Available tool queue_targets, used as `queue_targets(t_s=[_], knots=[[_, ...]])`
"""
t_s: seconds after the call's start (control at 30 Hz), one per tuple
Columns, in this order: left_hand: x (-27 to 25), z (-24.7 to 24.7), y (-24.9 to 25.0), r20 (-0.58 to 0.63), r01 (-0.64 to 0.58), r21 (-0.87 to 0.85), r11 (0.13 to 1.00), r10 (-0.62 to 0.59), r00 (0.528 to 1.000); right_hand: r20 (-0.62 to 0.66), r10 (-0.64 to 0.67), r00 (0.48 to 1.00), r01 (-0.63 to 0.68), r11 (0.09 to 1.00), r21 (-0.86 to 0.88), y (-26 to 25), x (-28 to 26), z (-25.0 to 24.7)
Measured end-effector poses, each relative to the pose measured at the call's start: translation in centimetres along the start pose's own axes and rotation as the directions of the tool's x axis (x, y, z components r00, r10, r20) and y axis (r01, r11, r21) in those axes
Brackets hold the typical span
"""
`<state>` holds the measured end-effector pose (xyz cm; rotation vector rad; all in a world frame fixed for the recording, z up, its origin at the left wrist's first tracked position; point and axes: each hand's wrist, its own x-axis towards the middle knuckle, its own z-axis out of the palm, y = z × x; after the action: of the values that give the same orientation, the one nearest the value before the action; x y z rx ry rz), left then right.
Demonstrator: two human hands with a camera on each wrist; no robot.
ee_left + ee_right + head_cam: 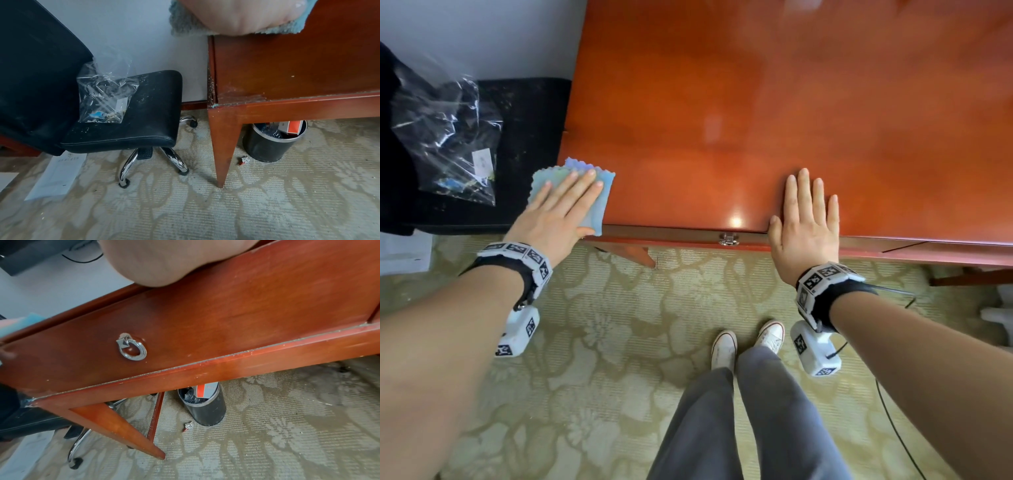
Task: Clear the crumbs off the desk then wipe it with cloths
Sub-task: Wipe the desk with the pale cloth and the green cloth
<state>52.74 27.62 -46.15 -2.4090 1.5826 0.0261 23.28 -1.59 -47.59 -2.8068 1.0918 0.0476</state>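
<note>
Left hand (558, 212) flat, fingers straight on blue cloth (599, 192) at desk (756, 120) corner; right hand (806, 219) flat, bare.

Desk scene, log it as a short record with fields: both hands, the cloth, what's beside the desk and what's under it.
left hand: fingers straight, pressing the cloth at the desk's left front corner
right hand: flat on the desk top, holding nothing
cloth: light blue, overhanging the corner
desk: glossy red-brown wood, drawer with ring handle
beside desk: black chair with a clear plastic bag on its seat
under desk: black waste bin
</note>
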Motion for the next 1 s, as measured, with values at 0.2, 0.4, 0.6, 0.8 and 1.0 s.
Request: queue_targets(t_s=[0.2, 0.4, 0.6, 0.8, 1.0], knots=[[0.0, 0.2, 0.5, -0.021, -0.009, 0.004, 1.0, 0.009, 1.0, 0.003, -0.001, 1.0, 0.001, 1.0, -0.02, -0.1, 0.0, 0.1], [2.2, -1.3, 3.9, 0.001, -0.124, 0.084, 0.989, 0.125, 0.992, -0.009, -0.001, 1.0, 0.001, 1.0, -0.012, -0.1, 0.0, 0.3], [5.9, -2.8, 12.9, -0.035, -0.189, 0.057, 0.98, 0.191, 0.981, -0.022, -0.009, 1.0, 0.009, 1.0, 0.006, 0.1, -0.1, 0.4], [8.7, -4.2, 19.7, -0.15, -0.228, -0.051, 0.972, 0.218, 0.964, -0.05, -0.021, 0.999, 0.025, 0.997, 0.076, 0.1, -0.1, 0.3], [10.9, -5.0, 24.6, -0.245, -0.248, -0.076, 0.966, 0.223, 0.943, -0.085, 0.006, 0.996, 0.032, 0.9, 0.435, 0.8, 0.1, -0.6]])
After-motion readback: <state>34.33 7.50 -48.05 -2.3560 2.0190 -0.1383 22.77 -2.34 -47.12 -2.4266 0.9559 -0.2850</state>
